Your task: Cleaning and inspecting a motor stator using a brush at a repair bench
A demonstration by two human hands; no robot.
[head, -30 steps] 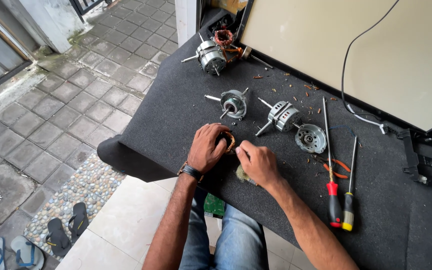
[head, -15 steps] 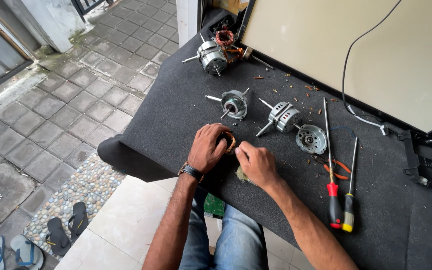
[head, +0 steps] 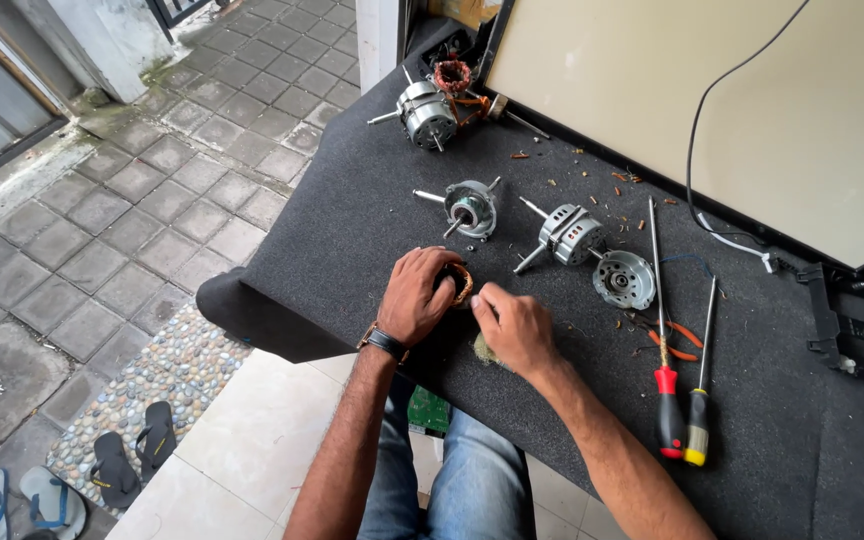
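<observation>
The person works on a small round coil part with copper-coloured windings (head: 460, 284), which lies on the near middle of the bench (head: 352, 220), between the two hands. The left hand (head: 417, 295) covers the part from the left and its grip is closed around it, so most of the part is hidden. The right hand (head: 512, 325) is just beside it on the right, with the fingers bent toward the windings; I cannot tell if this grip pinches a wire or only touches the edge. Under the right hand a small yellowish tuft (head: 485, 349) lies on the cloth. The step in hand seems to be the handling of the windings, and I judge that the next move calls for a steady hold by the left hand and fine work by the right fingertips, because the wire looks thin. The bench has a dark grey felt cover. Farther away lie three motor pieces (head: 470, 208), (head: 572, 234), (head: 430, 112) and a round end cap (head: 624, 279). To the right are two screwdrivers (head: 668, 400), (head: 698, 425). A pale board (head: 712, 90) stands at the far side. On the left is a paved floor (head: 132, 200) with black sandals (head: 137, 455).
</observation>
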